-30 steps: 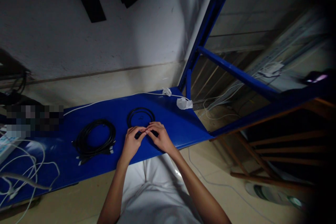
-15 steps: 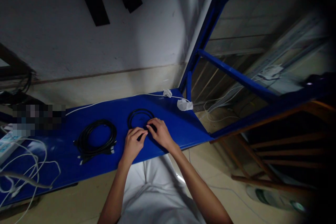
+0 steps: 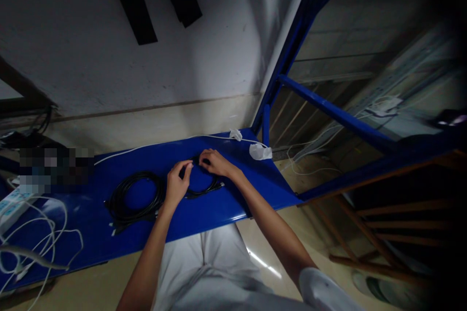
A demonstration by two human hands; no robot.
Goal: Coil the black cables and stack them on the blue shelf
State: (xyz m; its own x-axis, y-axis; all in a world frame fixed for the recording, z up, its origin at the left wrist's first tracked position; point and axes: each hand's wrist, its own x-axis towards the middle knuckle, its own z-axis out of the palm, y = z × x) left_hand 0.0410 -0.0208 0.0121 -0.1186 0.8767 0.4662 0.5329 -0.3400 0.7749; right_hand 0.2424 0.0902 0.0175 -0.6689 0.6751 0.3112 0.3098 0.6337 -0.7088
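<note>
A small coil of black cable lies on the blue table, with a pale-tipped plug at its right end. My left hand is closed in a pinch at the far left side of this coil. Opposite it, my right hand has its fingers curled and closed on the far part of the same cable. The fingertips are close together and cover much of the far loop. A larger coil of black cable rests left of my left hand, with light-coloured tags or ends at its near side.
The blue table stands against the wall. White cords tangle near a power strip at left. A white wire crosses the back edge past crumpled white pieces. A blue metal frame and wooden chair stand right.
Both hands have moved from the near side of the small coil to its far side. The near part of the coil and its plug now show. The view has shifted slightly.
</note>
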